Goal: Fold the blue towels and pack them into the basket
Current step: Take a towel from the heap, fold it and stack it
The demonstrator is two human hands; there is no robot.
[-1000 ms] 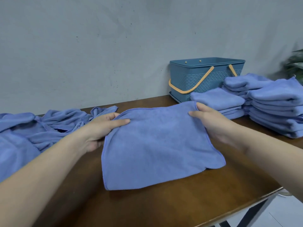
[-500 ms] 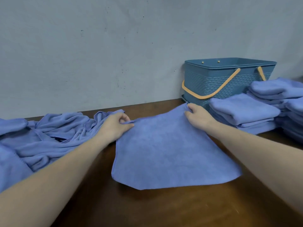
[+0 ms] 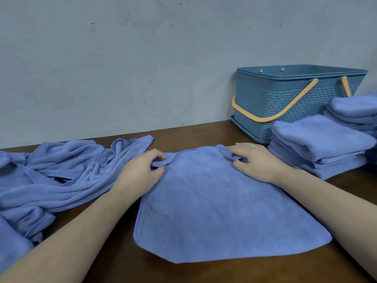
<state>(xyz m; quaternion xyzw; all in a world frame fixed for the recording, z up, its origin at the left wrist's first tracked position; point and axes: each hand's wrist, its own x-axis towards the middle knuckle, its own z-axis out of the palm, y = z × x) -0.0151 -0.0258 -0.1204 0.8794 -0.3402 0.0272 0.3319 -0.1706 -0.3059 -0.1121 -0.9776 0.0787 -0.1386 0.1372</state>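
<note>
Bare table (image 3: 193, 131) lies open between the spread towel (image 3: 220, 207) and the wall (image 3: 142, 68). On the left, a heap of unfolded towels (image 3: 53, 176) bars the way. On the right, stacks of folded towels (image 3: 322, 144) stand just in front of the basket (image 3: 271, 103), blocking its near side; its open top is reachable from above.

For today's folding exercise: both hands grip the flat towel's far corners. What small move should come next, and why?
Probably draw both far corners toward the near edge, folding the towel in half: the left hand and right hand each pinch a corner, and it lies flat.
</note>
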